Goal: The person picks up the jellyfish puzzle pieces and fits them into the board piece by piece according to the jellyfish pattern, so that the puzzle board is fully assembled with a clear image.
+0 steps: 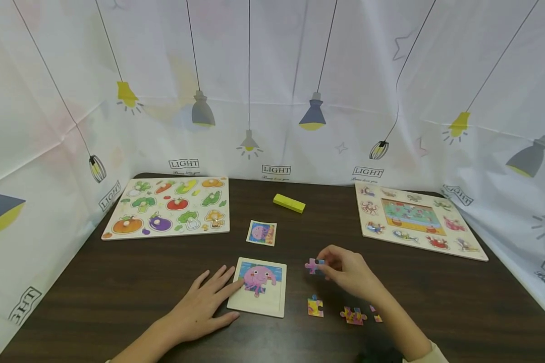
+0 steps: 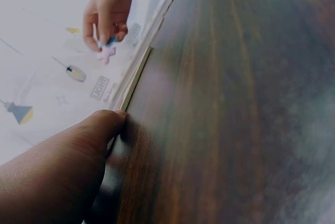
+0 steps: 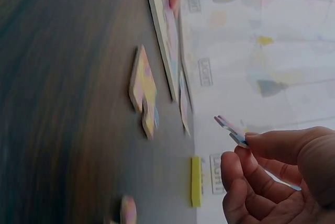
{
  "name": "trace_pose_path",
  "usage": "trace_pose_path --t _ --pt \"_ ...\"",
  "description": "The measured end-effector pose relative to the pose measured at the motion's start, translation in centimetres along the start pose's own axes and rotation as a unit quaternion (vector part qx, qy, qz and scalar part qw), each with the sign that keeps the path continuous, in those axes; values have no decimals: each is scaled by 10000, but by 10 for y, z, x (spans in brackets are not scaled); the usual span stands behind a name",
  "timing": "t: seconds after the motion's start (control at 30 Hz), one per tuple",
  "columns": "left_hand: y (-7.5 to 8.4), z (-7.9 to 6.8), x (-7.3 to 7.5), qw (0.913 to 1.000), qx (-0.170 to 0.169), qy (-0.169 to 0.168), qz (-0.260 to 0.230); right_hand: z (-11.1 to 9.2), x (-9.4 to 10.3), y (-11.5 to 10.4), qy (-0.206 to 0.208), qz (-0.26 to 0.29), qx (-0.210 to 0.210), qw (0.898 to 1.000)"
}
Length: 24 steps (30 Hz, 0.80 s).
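Jigsaw piece is pinched by the right hand above the table, right of the tray, which is touched by the left hand, fingers spread. Fitting of 1 piece seems in hand; alignment over the tray's unfilled area is probably called for.

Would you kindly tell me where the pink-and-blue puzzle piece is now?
In the head view, the right hand pinches the pink-and-blue puzzle piece above the table, right of the square puzzle board.
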<state>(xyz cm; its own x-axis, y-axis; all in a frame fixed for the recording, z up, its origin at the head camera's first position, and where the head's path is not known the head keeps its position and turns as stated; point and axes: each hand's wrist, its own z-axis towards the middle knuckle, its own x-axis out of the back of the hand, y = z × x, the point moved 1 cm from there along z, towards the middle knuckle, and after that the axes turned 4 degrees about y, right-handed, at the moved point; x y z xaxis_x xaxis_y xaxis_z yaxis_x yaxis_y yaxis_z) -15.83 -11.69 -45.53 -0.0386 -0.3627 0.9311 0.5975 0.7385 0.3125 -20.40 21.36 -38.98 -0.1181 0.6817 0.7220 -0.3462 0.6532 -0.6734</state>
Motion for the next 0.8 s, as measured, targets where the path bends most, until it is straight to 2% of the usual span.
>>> trace_pose_path --t 0.23,0.43,0.8 --pt "0 0 -1 9998 -54 177 2 11 -27 -14 -192 -89 297 9993" --pt "1 0 0 10000 55 45 -25 17 -49 -23 -480 -67 490 9976" --pt "0 0 0 9999 70 79 -1 18 -73 -30 -615 228 522 9965"
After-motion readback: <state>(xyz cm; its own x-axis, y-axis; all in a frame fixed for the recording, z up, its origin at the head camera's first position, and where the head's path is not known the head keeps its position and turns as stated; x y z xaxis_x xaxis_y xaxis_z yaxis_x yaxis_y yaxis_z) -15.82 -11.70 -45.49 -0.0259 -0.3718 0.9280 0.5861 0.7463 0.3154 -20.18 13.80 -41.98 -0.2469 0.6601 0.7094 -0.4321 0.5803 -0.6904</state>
